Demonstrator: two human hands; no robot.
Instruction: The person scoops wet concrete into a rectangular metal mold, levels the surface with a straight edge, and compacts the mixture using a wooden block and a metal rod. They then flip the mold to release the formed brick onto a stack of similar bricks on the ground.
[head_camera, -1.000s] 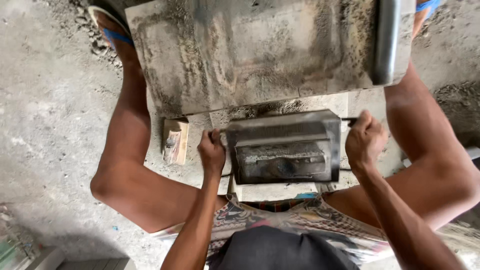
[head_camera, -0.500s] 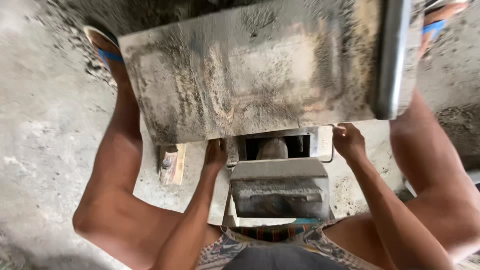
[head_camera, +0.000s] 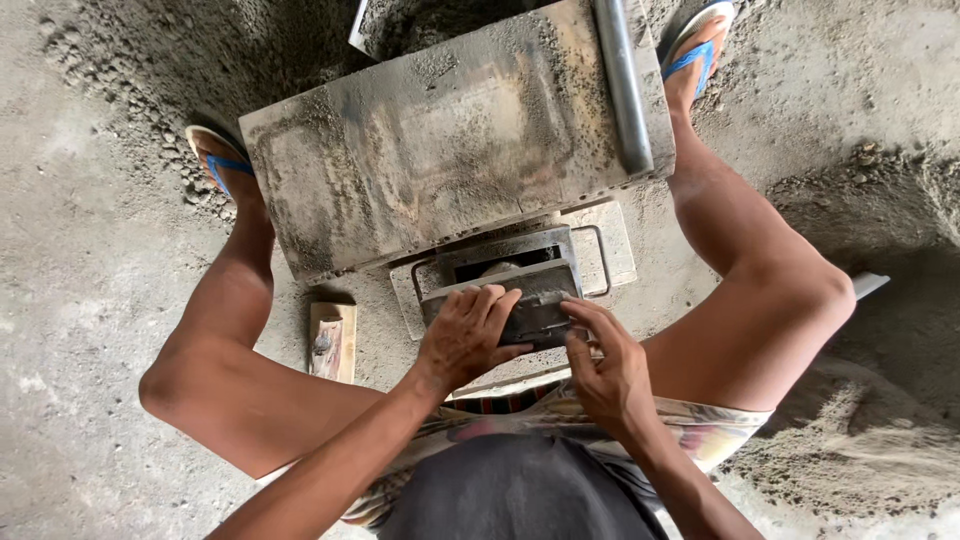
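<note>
A person squats over a grey, dust-caked metal block mould (head_camera: 520, 290) that sits on a pale flat board (head_camera: 612, 250) on the concrete floor (head_camera: 70, 250). The mould's large rectangular grey lid plate (head_camera: 450, 140), with a round steel bar (head_camera: 620, 80) along its right edge, is tipped back and overhangs the mould's far side, leaving only a narrow opening in front. The left hand (head_camera: 465, 335) lies flat, fingers spread, pressing on the mould's near top edge; the right hand (head_camera: 605, 365) is half curled, its fingertips on the near right corner. A small wooden block (head_camera: 332, 340) lies just beside the board's left edge. Loose gravel (head_camera: 130, 70) rings the far left; a sand heap (head_camera: 860, 440) crowds the right. Half a second ago both hands gripped the mould's side handles, and the mould stood nearer the person.
</note>
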